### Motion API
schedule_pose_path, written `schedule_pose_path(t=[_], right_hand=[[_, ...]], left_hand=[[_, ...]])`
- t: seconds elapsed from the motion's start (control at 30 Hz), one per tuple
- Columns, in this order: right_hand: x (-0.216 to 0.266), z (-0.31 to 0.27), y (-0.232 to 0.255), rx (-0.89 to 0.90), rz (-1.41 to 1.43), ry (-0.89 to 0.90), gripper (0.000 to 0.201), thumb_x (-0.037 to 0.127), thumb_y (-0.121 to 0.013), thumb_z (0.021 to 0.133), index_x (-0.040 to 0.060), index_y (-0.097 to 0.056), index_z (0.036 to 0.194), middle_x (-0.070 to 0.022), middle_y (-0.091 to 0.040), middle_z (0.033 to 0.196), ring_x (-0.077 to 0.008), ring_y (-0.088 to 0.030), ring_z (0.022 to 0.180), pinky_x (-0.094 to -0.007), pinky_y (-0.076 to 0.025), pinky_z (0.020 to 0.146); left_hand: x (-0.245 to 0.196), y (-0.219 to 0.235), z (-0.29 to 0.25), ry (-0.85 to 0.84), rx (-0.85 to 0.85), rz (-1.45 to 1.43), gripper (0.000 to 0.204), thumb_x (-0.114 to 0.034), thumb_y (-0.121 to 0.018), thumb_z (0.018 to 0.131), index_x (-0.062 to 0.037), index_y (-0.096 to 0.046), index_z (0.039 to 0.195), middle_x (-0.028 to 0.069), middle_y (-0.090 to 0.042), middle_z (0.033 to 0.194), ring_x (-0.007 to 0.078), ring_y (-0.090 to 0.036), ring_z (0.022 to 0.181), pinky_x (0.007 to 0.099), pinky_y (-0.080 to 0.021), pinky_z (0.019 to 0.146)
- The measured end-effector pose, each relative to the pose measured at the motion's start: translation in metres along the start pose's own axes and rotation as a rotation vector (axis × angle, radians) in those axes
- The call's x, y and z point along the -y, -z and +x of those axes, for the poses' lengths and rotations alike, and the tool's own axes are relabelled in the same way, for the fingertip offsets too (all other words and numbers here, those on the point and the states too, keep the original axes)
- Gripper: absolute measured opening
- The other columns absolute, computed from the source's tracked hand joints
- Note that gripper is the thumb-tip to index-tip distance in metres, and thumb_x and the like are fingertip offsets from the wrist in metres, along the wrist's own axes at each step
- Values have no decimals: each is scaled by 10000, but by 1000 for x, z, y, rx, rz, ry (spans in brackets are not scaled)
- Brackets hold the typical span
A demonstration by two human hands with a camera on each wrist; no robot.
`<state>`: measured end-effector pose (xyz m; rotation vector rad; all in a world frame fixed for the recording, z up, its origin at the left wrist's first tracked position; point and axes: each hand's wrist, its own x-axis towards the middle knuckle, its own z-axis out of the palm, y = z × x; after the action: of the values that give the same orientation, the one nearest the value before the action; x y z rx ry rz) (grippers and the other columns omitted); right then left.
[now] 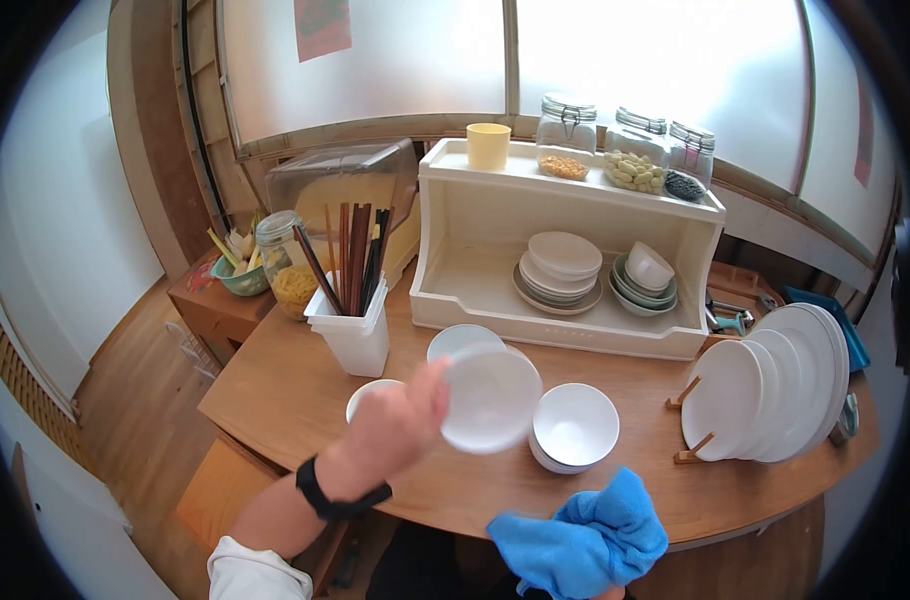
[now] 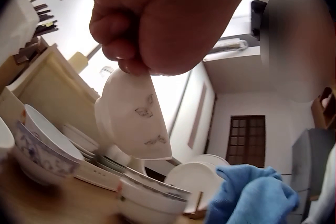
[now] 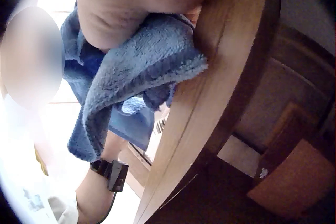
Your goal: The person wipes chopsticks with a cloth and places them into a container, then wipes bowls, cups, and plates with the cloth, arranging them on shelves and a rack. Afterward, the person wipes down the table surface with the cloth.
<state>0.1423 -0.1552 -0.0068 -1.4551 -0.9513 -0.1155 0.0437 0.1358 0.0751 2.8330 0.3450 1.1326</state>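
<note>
My left hand (image 1: 400,425) pinches the rim of a white bowl (image 1: 497,400), holding it raised and tilted over the table. Small leaf-like marks show on the bowl's outer side in the left wrist view. A blue cloth (image 1: 587,535) is bunched in my right hand (image 3: 139,3) at the table's front edge; the cloth hides most of that hand in the head view. Right of the held bowl stands a short stack of white bowls (image 1: 577,428). Another bowl (image 1: 465,340) stands behind it, and a further one (image 1: 367,398) is partly covered by my left hand.
A cream shelf (image 1: 565,335) at the back holds plates (image 1: 565,255), small bowls (image 1: 647,268), a yellow cup (image 1: 488,147) and several glass jars (image 1: 635,165). White plates (image 1: 725,400) stand in a wooden rack on the right. Chopsticks fill a white holder (image 1: 360,340) on the left.
</note>
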Motion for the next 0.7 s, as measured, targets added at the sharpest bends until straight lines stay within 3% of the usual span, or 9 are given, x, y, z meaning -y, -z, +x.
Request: schedule_pose_path(t=[0.13,0.2,0.27,0.3,0.33,0.4,0.43,0.53,0.7], right_hand=[[1,0,-4,27,-2,-1,276,148,-662,806,-37,-633,1009,-123,-663,929,-197,-628,835,-283,-492,755],[2,-2,-5,32,-7,-1,274,147,-661,806,-37,-633,1008,-123,-663,928,-198,-628,834,-283,-492,754],[3,0,-7,36,-12,8,272,146,-660,807,-37,-633,1007,-123,-663,927,-198,-627,833,-283,-492,753],[3,2,-8,38,-13,14,271,145,-660,807,-37,-633,1006,-123,-663,927,-198,-627,832,-283,-491,753],[4,3,-9,40,-14,20,271,145,-659,807,-37,-633,1006,-123,-663,927,-198,-627,832,-283,-491,753],[8,6,-9,39,-20,29,269,144,-658,807,-36,-633,1005,-123,-662,926,-199,-627,831,-282,-491,752],[10,6,-9,38,-23,33,268,143,-658,807,-36,-633,1005,-123,-662,925,-199,-627,830,-282,-491,751],[13,9,-8,35,-37,43,265,142,-657,808,-36,-633,1003,-124,-662,924,-200,-627,829,-282,-491,750],[17,17,-5,49,-60,68,261,140,-655,809,-36,-633,1001,-124,-661,921,-201,-627,827,-282,-490,748]], left_hand=[[-53,16,-42,-384,108,-211,440,-73,-644,782,-14,-550,1208,53,-546,589,189,-582,486,319,-442,413],[-78,28,-73,-384,307,-344,517,-139,-688,803,-34,-487,1268,120,-640,876,214,-663,754,284,-524,601],[-94,34,-72,-514,65,-365,346,-231,-565,907,-11,-599,1171,106,-602,792,230,-599,749,329,-487,740],[-86,36,-82,-611,282,-348,365,-220,-618,850,-53,-603,1174,98,-565,838,215,-565,765,325,-478,727],[-89,40,-78,-607,280,-346,365,-220,-618,850,-53,-603,1174,98,-565,838,215,-565,765,325,-478,727],[-106,48,-59,-403,-31,-477,388,-206,-629,839,-55,-586,1194,164,-556,990,292,-573,908,364,-480,777],[-114,38,-61,-310,-117,-572,392,-212,-622,844,-59,-576,1202,214,-537,1121,401,-552,1023,435,-469,850],[-118,36,-63,-309,56,-1017,385,-181,-604,853,-23,-560,1202,254,-521,1209,447,-529,1098,497,-439,909],[-131,18,-77,-400,-229,-961,318,-179,-523,890,29,-582,1123,239,-574,1170,439,-545,1084,519,-453,890]])
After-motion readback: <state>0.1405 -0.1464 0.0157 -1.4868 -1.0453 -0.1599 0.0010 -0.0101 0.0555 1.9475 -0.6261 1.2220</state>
